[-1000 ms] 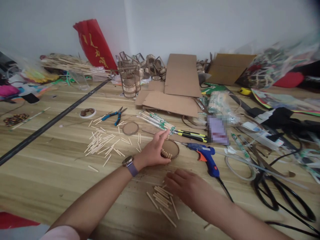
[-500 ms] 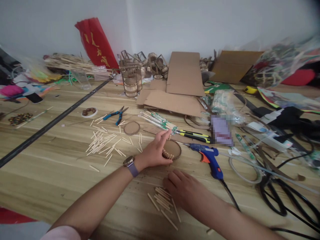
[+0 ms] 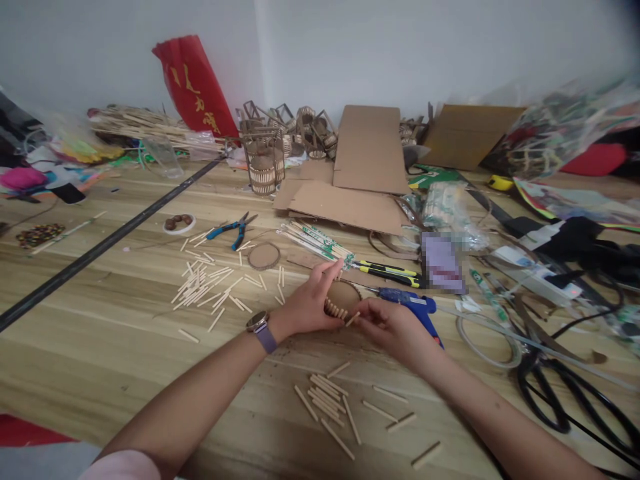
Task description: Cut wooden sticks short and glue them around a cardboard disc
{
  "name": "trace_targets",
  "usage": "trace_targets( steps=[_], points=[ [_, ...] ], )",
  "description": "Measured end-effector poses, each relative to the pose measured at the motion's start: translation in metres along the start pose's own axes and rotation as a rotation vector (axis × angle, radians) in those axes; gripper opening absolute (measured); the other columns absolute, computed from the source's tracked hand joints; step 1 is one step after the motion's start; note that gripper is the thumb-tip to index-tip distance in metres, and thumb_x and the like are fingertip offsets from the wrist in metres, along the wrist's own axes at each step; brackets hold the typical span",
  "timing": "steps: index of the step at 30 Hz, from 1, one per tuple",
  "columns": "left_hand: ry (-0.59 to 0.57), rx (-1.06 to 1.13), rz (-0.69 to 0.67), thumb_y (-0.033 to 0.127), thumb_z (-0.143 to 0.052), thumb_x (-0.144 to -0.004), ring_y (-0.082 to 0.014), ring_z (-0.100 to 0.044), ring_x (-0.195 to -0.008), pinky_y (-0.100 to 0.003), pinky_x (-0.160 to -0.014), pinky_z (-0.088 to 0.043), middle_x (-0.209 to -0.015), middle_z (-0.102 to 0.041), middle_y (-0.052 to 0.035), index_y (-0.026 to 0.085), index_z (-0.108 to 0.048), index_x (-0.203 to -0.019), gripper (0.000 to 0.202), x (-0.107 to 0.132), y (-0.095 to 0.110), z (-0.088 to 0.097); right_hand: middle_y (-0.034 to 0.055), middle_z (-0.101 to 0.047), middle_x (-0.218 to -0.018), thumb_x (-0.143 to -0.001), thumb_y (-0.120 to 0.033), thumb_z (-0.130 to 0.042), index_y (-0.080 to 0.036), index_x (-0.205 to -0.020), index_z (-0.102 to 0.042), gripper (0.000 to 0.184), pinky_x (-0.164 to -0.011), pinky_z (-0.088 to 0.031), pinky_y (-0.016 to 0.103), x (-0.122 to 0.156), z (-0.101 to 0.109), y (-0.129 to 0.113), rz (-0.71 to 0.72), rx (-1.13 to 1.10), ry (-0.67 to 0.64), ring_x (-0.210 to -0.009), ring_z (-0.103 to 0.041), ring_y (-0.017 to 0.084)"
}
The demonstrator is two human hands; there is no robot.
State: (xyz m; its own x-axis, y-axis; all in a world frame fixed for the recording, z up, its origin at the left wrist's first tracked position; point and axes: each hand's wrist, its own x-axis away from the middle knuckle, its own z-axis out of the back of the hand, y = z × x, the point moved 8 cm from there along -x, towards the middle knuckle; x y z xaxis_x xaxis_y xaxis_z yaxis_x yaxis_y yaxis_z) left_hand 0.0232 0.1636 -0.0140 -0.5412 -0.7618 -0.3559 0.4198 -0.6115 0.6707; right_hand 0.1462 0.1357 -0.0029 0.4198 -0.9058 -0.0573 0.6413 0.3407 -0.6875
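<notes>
My left hand [image 3: 309, 303] grips the near left edge of a round cardboard disc [image 3: 345, 295] that has a row of short wooden sticks standing along its rim. My right hand [image 3: 393, 327] pinches one short wooden stick [image 3: 352, 319] and holds it against the disc's near edge, next to the standing sticks. A small pile of cut sticks [image 3: 327, 400] lies on the wooden surface just in front of both hands. A blue glue gun [image 3: 416, 307] lies right behind my right hand.
More cut sticks [image 3: 207, 285] are scattered to the left, beside a second cardboard ring [image 3: 263, 256] and blue pliers [image 3: 231, 230]. Yellow-handled cutters [image 3: 387, 270], cardboard sheets [image 3: 350, 193] and finished stick baskets [image 3: 263, 170] lie further back. Black cables [image 3: 565, 393] cover the right.
My right hand left the stick pile, rose with one stick and brought it to the disc's edge. Several sticks in the pile got scattered to the right. My left hand stayed on the disc.
</notes>
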Motion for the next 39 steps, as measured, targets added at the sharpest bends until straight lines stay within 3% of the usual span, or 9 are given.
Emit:
trace_targets(
  steps=[16,28,39],
  points=[
    [-0.014,0.031,-0.001,0.027,-0.084,-0.059,-0.0340,-0.032,-0.135,-0.050,-0.110,-0.033,-0.146,-0.023,-0.0170,0.025,-0.002,-0.149,0.121,0.001,-0.003,-0.001,0.0056,-0.071,-0.084,-0.086,-0.015,-0.050,-0.020,-0.090,-0.062,0.013,-0.066,-0.049,0.027,0.003,-0.006,-0.019,0.208,0.351,0.045,-0.075,-0.067,0.019],
    [-0.010,0.054,0.011,0.025,-0.082,-0.058,-0.0344,-0.033,-0.134,-0.049,-0.110,-0.033,-0.146,-0.023,-0.0164,0.024,-0.006,-0.149,0.119,0.000,-0.001,0.000,0.0088,-0.070,-0.090,-0.091,-0.017,-0.044,-0.018,-0.098,-0.060,0.018,-0.070,-0.051,0.030,0.003,-0.010,-0.013,0.163,0.371,-0.010,-0.081,-0.067,0.020],
    [-0.016,0.032,0.035,0.026,-0.082,-0.057,-0.0327,-0.037,-0.132,-0.045,-0.108,-0.037,-0.145,-0.024,-0.0165,0.022,-0.006,-0.149,0.120,-0.001,-0.002,-0.001,0.0082,-0.068,-0.085,-0.092,-0.021,-0.043,-0.019,-0.090,-0.059,0.016,-0.067,-0.048,0.028,0.004,-0.010,-0.015,0.196,0.444,0.029,-0.078,-0.065,0.020]
  ],
)
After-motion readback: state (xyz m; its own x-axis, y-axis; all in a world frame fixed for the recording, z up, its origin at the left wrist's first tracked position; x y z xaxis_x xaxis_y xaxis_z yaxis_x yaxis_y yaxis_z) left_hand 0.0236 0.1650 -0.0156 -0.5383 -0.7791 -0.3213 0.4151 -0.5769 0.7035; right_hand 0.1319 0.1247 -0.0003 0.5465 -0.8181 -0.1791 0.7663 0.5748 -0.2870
